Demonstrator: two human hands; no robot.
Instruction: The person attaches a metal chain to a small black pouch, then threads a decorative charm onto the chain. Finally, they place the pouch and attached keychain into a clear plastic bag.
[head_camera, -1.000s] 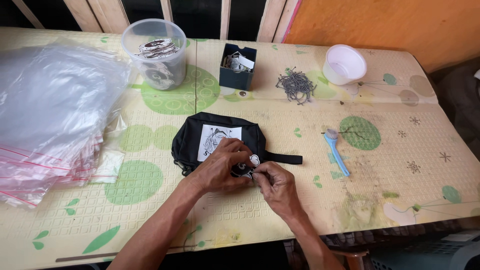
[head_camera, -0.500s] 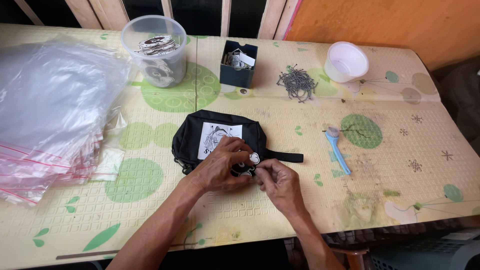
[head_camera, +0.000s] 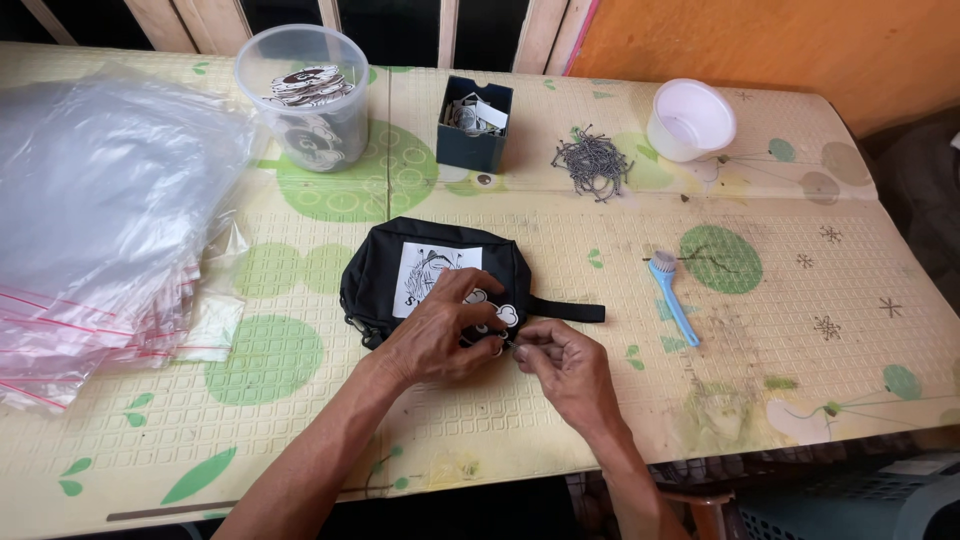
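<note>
Centrally, I see my left hand (head_camera: 440, 335) pressing the black fabric pouch (head_camera: 430, 270); my right hand (head_camera: 560, 362) pinches a small white charm (head_camera: 503, 318) just rightward.

A white rectangular label (head_camera: 437, 277) with a black drawing is seen on the black pouch (head_camera: 390, 270) at the middle of the table. At the left edge, a stack of clear plastic bags (head_camera: 95, 200) with red strips is laid. Black-and-white round stickers are kept in the clear tub (head_camera: 303, 95), and small tags in the dark blue box (head_camera: 473, 125).
</note>
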